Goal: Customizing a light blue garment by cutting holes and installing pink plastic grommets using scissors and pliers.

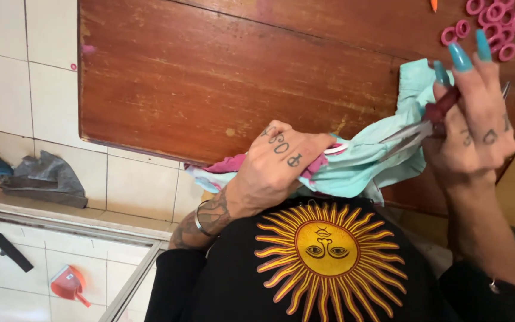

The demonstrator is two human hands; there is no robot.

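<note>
Cloth cutting at the near edge of the table (210, 77).

The left hand (278, 161) is closed, pinning the turquoise-and-pink cloth (359, 164) against the near table edge. The right hand (475, 128) has its fingers closed through the handles of the scissors (415, 132), blades partly open on the cloth. Pink rings (496, 27) lie loose at the far right corner; a grey rag (46, 179) lies on the tiled floor.

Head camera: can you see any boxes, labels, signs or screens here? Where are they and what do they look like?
No boxes, labels, signs or screens show.
Nearest thing: sun picture, on the black shirt at the bottom, round, yellow-orange with wavy rays.
The left hand presses turquoise cloth at the table edge.
The right hand holds scissors at the cloth.
</note>
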